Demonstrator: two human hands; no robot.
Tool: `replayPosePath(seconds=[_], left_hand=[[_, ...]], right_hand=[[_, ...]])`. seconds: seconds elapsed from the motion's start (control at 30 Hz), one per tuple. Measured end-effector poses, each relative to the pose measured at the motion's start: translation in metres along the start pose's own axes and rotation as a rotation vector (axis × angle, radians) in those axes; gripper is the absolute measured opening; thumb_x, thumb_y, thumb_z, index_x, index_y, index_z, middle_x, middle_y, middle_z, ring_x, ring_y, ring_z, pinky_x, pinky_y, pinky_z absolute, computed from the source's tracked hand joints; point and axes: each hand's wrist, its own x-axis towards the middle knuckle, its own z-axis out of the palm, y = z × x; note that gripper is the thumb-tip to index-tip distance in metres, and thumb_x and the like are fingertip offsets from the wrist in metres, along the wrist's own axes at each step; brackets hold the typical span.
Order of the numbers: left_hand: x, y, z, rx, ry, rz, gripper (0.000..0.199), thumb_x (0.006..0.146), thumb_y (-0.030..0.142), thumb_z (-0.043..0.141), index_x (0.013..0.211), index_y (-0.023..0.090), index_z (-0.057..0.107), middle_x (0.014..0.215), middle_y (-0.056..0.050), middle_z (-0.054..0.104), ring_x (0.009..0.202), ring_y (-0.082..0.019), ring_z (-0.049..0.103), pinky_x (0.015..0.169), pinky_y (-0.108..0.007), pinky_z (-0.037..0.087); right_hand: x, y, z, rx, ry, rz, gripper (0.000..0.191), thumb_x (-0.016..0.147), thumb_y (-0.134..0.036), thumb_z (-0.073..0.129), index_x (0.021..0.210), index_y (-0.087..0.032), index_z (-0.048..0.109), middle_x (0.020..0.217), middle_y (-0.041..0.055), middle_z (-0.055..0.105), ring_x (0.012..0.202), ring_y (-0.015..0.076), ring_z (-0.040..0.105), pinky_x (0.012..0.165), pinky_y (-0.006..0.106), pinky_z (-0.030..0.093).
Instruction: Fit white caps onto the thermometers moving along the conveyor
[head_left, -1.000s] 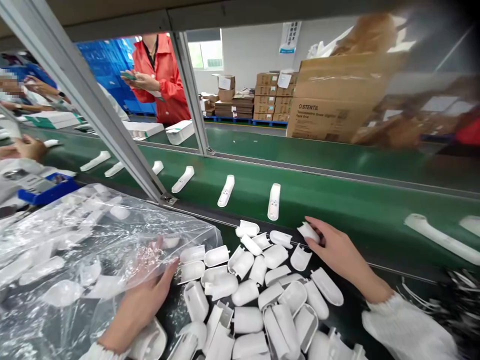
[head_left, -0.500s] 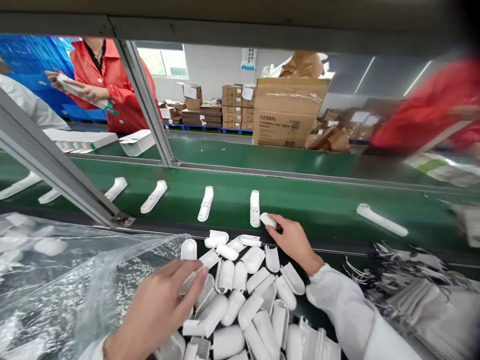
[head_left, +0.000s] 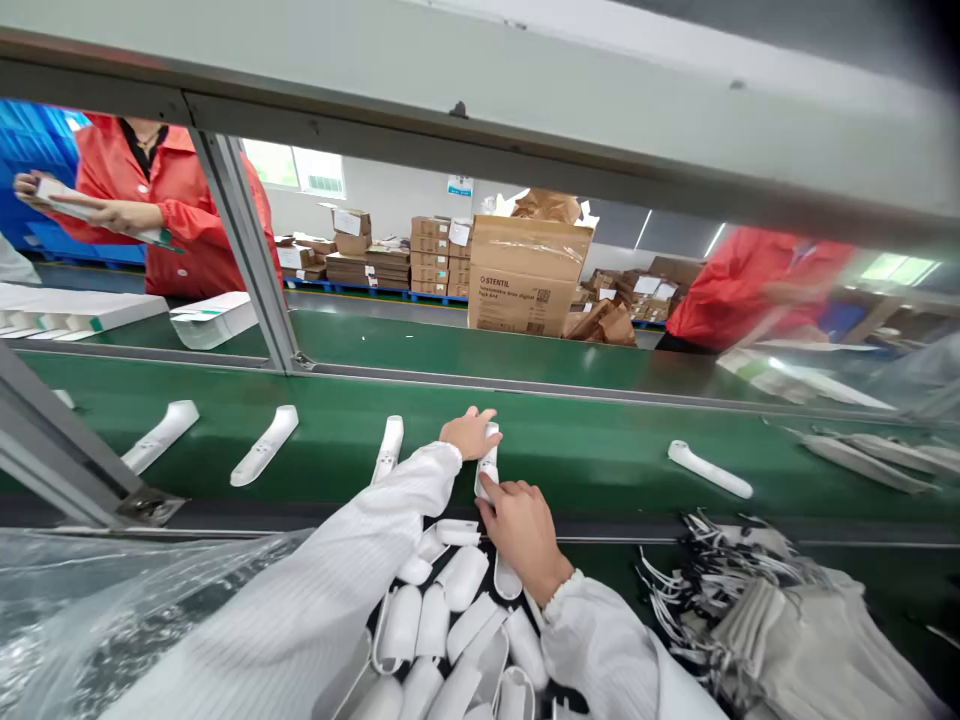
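A white handheld device (head_left: 489, 464) with small buttons lies on the green conveyor belt (head_left: 592, 450). My left hand (head_left: 470, 433) reaches across and has its fingers closed at the device's top end. At the lower end, my right hand (head_left: 521, 525) presses thumb and forefinger against it. Whether a small white cover is under those fingers I cannot tell. Below my hands is a pile of curved white plastic covers (head_left: 463, 578), partly hidden by my left sleeve. Just left of my hands lies another white device (head_left: 388, 448), its lower part behind that sleeve.
More white devices (head_left: 265, 446) lie along the belt. Grey fabric pouches with cords (head_left: 795, 630) are heaped at right, clear plastic sheeting (head_left: 150, 600) at left. A metal post (head_left: 247, 250) rises from the frame. Across the line, co-workers in red (head_left: 202, 210) stand near cartons (head_left: 525, 270).
My left hand has moved from the cover pile up to the device on the belt. My right hand, which held a small white cover beside the device, is now at its lower end. The view has shifted.
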Motion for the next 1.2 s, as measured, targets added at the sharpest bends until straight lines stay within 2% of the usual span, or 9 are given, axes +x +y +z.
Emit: replayPosePath(seconds=[0.13,0.3,0.53,0.63,0.7,0.8,0.9,1.03,1.2], left_hand=[[0.013,0.005,0.02,0.059,0.074,-0.088,0.034,0.087,0.047,0.047,0.107,0.023,0.062,0.109,-0.009,0.063,0.099,-0.029,0.065,0.082,-0.038,0.05],[0.017,0.002,0.023,0.047,0.129,-0.157,0.033,0.087,0.044,0.045,0.103,0.02,0.061,0.106,-0.01,0.065,0.097,-0.028,0.065,0.08,-0.038,0.05],[0.019,0.003,0.011,0.012,-0.04,-0.105,0.032,0.084,0.047,0.049,0.096,0.022,0.066,0.106,-0.008,0.068,0.097,-0.026,0.064,0.081,-0.036,0.05],[0.011,-0.001,-0.005,0.018,0.056,-0.076,0.044,0.089,0.054,0.042,0.11,0.022,0.064,0.117,-0.009,0.065,0.107,-0.029,0.061,0.088,-0.041,0.049],[0.006,-0.01,-0.02,0.014,0.229,-0.094,0.053,0.093,0.057,0.033,0.123,0.022,0.059,0.125,-0.01,0.06,0.113,-0.03,0.058,0.092,-0.042,0.048],[0.002,-0.029,-0.039,0.026,0.35,-0.187,0.054,0.095,0.055,0.03,0.13,0.023,0.055,0.132,-0.011,0.056,0.118,-0.03,0.054,0.095,-0.042,0.047],[0.002,-0.047,-0.041,0.043,0.165,-0.258,0.051,0.09,0.053,0.04,0.128,0.023,0.057,0.133,-0.011,0.055,0.118,-0.03,0.054,0.093,-0.042,0.048],[0.002,-0.056,-0.027,0.063,-0.106,-0.253,0.039,0.087,0.045,0.049,0.118,0.026,0.063,0.124,-0.009,0.062,0.104,-0.028,0.062,0.085,-0.04,0.051],[-0.002,-0.049,-0.023,0.103,-0.097,-0.241,0.037,0.086,0.05,0.051,0.105,0.021,0.065,0.109,-0.011,0.068,0.096,-0.028,0.065,0.08,-0.038,0.052]], right_hand=[[0.003,0.004,0.002,-0.002,-0.021,0.045,0.039,0.096,-0.028,0.057,0.134,-0.022,0.055,0.092,0.0089,0.073,0.091,0.0259,0.064,0.078,0.035,0.042],[0.009,0.015,-0.002,-0.006,-0.105,0.07,0.036,0.096,-0.03,0.059,0.132,-0.027,0.058,0.095,0.0075,0.073,0.092,0.0253,0.065,0.072,0.032,0.043],[0.02,0.037,-0.004,-0.044,-0.136,0.117,0.033,0.098,-0.038,0.058,0.13,-0.038,0.06,0.097,0.005,0.073,0.094,0.0259,0.066,0.073,0.034,0.045],[0.015,0.044,-0.015,-0.006,-0.088,0.144,0.036,0.099,-0.034,0.056,0.135,-0.033,0.056,0.115,0.0059,0.07,0.101,0.028,0.063,0.077,0.037,0.047],[0.007,0.047,-0.03,0.106,-0.08,0.084,0.034,0.099,-0.029,0.054,0.133,-0.029,0.059,0.119,0.0055,0.068,0.105,0.0268,0.061,0.082,0.037,0.047],[-0.01,0.046,-0.053,0.397,-0.243,-0.259,0.033,0.095,-0.016,0.054,0.121,-0.031,0.067,0.117,-0.0002,0.067,0.107,0.0197,0.059,0.093,0.03,0.043],[-0.019,0.037,-0.062,0.516,-0.418,-0.463,0.039,0.087,-0.006,0.055,0.113,-0.032,0.069,0.113,-0.0028,0.066,0.103,0.0167,0.058,0.094,0.028,0.042],[-0.018,0.029,-0.052,0.409,-0.471,-0.401,0.031,0.078,-0.006,0.057,0.101,-0.024,0.069,0.101,0.0011,0.066,0.097,0.02,0.058,0.08,0.028,0.043],[-0.017,0.034,-0.049,0.373,-0.514,-0.352,0.02,0.076,-0.007,0.055,0.081,-0.023,0.066,0.088,-0.0016,0.065,0.078,0.0151,0.059,0.067,0.024,0.038]])
